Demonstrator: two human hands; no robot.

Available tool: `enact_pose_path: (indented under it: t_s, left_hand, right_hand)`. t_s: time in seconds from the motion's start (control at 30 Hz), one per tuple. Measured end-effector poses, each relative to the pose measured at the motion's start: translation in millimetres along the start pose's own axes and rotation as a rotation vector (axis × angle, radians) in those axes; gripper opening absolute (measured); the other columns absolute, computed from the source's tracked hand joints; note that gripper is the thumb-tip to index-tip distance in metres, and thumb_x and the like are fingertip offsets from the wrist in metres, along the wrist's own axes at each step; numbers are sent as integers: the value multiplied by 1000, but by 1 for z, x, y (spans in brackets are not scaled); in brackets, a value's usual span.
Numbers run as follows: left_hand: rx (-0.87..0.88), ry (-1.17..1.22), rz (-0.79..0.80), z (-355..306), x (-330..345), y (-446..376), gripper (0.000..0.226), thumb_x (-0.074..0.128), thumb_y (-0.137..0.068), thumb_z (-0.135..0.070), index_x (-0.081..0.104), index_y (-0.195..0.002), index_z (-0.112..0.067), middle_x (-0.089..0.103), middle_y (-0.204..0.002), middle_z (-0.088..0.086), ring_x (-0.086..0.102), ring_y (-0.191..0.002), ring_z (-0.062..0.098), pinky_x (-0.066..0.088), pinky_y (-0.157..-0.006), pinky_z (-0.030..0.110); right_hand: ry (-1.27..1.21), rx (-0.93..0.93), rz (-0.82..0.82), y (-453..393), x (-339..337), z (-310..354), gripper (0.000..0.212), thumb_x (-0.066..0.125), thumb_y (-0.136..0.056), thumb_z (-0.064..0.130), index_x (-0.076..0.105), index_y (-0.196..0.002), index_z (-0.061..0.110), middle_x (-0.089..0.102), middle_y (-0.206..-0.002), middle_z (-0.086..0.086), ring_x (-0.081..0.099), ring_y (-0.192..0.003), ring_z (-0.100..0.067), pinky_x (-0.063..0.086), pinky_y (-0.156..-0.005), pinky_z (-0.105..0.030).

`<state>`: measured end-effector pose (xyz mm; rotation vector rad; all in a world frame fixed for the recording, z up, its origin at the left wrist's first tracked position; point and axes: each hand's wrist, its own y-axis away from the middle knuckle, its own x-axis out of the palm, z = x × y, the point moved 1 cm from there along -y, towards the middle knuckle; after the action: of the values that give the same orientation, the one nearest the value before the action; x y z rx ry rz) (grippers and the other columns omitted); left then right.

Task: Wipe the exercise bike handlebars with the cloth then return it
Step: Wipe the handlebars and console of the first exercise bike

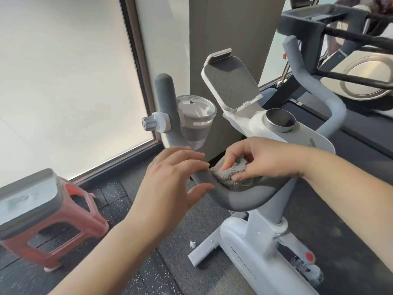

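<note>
Right hand [261,158] curled around a fluffy grey cloth [231,173], pinching it and pressing it onto the grey padded handlebars [240,199] at the central bend. Left hand [170,179] spread loosely, fingertips and thumb touching the bar just left of the cloth, gripping nothing. Above, a white tablet holder [229,79] and cup holder [195,118]. Lower left, a red stool [63,228] on speckled flooring.

I counted my two hands, left [170,177] and right [261,160], one cloth [230,174], one handlebar [240,196], one cup holder [196,120], one red stool [63,226].
</note>
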<state>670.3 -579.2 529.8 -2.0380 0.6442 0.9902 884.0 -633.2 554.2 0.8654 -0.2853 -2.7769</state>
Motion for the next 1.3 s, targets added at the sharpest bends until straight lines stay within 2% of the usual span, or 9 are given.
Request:
enact_pose_path:
  t_s: [0.13,0.27,0.4,0.5,0.63,0.7,0.87,1.1,1.3]
  left_hand:
    - [-47,-20,-15,-6,5,2,37,77,-70,-41,72,-103,-23,66,-112,-11,53,-112,14,34,-99,21]
    - [-82,-24,4,-10,5,5,40,75,-73,-42,70,-108,-24,65,-117,-12,50,-121,10,31,-103,20]
    - [-123,-6,-10,-16,9,9,43,72,-72,-44,70,-109,-22,64,-120,-10,47,-125,10,31,-103,20]
    - [-153,19,-32,-21,12,11,48,68,-70,-49,70,-109,-21,62,-122,-10,46,-127,8,31,-103,19]
    - [-188,35,-61,-23,13,9,45,72,-69,-45,71,-106,-21,63,-121,-12,46,-127,5,32,-102,19]
    - [-202,41,-69,-24,14,8,43,76,-67,-41,72,-104,-20,64,-120,-11,47,-126,6,34,-103,22]
    - [-227,56,-54,-27,12,7,43,78,-66,-39,71,-104,-19,64,-119,-9,47,-126,7,36,-103,26]
    - [-243,62,-47,-30,11,8,44,76,-66,-40,72,-105,-19,62,-121,-12,46,-127,5,33,-104,22]
    - [-240,86,-69,-32,11,6,45,72,-64,-41,72,-102,-17,63,-120,-11,48,-126,7,34,-104,22]
  right_hand:
    - [80,-7,163,10,-8,-4,28,71,-80,-2,73,-86,25,71,-116,3,65,-108,-10,47,-94,-17]
    - [263,4,220,9,-23,3,34,69,-82,3,71,-84,37,70,-111,12,64,-105,-5,46,-98,-25]
    - [198,-68,135,-3,-21,6,35,63,-86,0,67,-92,34,69,-116,1,62,-111,-12,45,-100,-26]
    - [237,-69,294,-10,-16,3,30,62,-86,-4,66,-93,24,68,-118,-7,60,-114,-18,44,-102,-31]
    - [223,-44,436,-13,-25,0,31,62,-86,-7,67,-90,23,68,-117,-3,63,-110,-12,48,-96,-21]
    - [230,-41,488,-17,-28,-1,33,60,-86,-8,66,-89,24,67,-118,-11,63,-108,-21,48,-95,-31]
    - [259,8,625,-26,-37,-5,32,58,-87,-11,66,-87,20,68,-108,9,64,-93,1,49,-91,-28]
    - [359,40,599,-22,-54,-19,34,58,-87,-9,67,-90,23,67,-120,1,63,-111,-16,49,-99,-37]
    - [376,59,525,-16,-61,-24,33,61,-86,-7,68,-89,25,69,-114,9,63,-105,-2,49,-87,-17]
